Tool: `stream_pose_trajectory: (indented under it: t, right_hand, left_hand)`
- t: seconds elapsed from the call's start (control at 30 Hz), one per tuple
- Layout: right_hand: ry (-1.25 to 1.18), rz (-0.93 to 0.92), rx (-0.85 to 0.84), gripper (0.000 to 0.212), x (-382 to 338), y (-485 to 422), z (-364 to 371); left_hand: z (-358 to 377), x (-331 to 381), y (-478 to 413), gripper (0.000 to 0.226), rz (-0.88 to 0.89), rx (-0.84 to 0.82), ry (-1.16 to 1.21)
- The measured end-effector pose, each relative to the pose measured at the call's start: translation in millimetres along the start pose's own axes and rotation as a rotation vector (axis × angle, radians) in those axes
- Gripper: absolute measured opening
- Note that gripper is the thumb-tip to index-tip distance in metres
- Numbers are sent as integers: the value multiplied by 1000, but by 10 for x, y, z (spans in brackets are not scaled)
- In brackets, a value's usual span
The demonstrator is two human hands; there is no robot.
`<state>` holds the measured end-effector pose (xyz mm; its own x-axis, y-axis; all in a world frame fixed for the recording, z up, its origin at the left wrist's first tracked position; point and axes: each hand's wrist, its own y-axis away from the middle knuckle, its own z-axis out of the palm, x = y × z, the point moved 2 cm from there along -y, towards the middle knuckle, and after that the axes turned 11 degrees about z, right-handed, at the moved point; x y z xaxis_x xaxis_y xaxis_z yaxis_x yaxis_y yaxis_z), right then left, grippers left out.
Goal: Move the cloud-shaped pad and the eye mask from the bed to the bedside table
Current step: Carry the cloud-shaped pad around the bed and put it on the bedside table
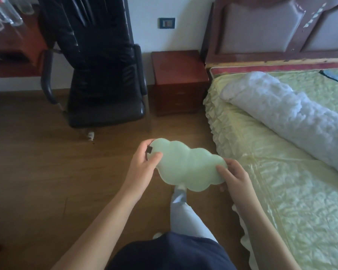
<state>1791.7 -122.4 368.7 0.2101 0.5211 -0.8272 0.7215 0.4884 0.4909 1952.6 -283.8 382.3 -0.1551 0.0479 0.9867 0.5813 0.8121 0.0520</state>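
Both hands grip the puffy, smooth, pale-green cloud-shaped pad.

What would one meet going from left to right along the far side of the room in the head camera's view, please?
Desk → black chair → bedside table → headboard of the bed. Nearer the camera, both hands hold the cloud-shaped pad over the floor.

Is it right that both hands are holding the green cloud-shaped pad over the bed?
Not quite. The head view shows the left hand and right hand holding the cloud-shaped pad over the wooden floor, beside the bed.
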Motion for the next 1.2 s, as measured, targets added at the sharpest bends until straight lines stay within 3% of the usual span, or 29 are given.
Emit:
stream_pose_trajectory:
  t: [0.23,0.57,0.9,1.2]
  right_hand:
    - [-53,1,40,10,-578,-1168,27]
    - [6,-36,-14,10,-1752,-2869,-32]
    - [58,30,-72,13,-2419,-4260,291]
    - [61,60,-72,19,-3257,-5645,725]
  left_hand:
    - [246,-13,-1262,30,5,-53,-60]
    - [541,225,-3232,29,-39,25,-19]
    - [636,89,-4837,35,-5,27,-100]
    - [530,-4,-6572,39,-32,10,-33]
